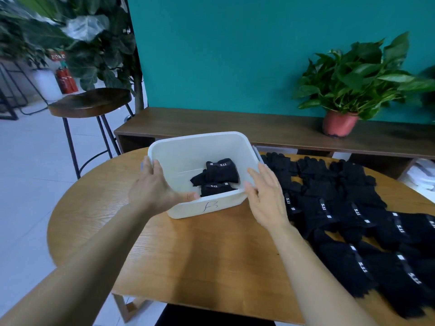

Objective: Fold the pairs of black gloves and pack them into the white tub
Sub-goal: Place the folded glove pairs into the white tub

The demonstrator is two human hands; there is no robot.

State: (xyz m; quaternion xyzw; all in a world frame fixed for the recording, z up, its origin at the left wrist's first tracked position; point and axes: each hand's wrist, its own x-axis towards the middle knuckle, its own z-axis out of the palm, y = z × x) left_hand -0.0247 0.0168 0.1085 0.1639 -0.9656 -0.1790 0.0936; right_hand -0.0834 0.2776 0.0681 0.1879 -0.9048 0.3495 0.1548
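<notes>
Progress: early. Two folded gloves bundles (221,171) lie in the white tub (186,156), at centre frame and toward its near right corner, touching each other. Most of the tub floor is bare. Judged remaining: nearly all the work. A large spread of unfolded gloves (341,203) covers the right side of the bench (200,255), laid flat in overlapping rows from mid right down to the lower right corner. Count not possible, as they merge into one black mass.

Hands: the left hand (153,187) grips the tub's near left corner, fingers (150,165) over the left rim and thumb along the front rim. The right hand (266,194) lies at the near right corner with fingers (253,172) straight, touching the rim and holding nothing. It looks like the tub is being positioned, not packed.

Materials:
- Tub: smooth rigid plastic, rectangular with rounded corners; a handwritten mark on the front wall.
- Gloves: soft black knit with a matte surface. Cuffs carry a band printed "5.11" and a small white tag.
- Bench: light wood with visible grain and a rounded edge.
</notes>
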